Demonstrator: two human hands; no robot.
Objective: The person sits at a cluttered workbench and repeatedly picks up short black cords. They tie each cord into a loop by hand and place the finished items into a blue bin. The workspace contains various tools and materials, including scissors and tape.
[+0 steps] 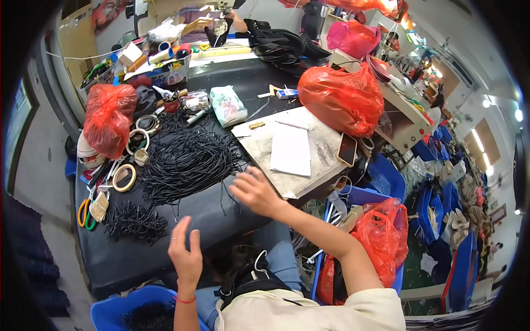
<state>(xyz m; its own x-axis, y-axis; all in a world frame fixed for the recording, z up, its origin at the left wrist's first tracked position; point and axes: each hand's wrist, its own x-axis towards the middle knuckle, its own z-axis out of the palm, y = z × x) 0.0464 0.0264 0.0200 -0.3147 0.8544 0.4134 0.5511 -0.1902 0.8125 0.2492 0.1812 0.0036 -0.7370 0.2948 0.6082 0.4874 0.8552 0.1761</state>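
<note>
My left hand (185,255) is raised over the near edge of the black padded table (210,218), fingers stretched and thumb apart, with nothing visible in it. Further right, my right hand (255,193) hovers beside a large heap of thin black cords (187,160), its fingers loosely bent and spread. I see nothing in its grasp, though a few loose cord ends hang over the table close to its fingertips. A smaller tangle of black looped cords (135,222) lies at the left, nearer to me.
Tape rolls (124,177), scissors (84,213) and a red plastic bag (110,118) line the left side. A board with white paper (291,150), a phone (346,150) and a big red bag (342,99) are right. Blue bins (118,306) stand below the table.
</note>
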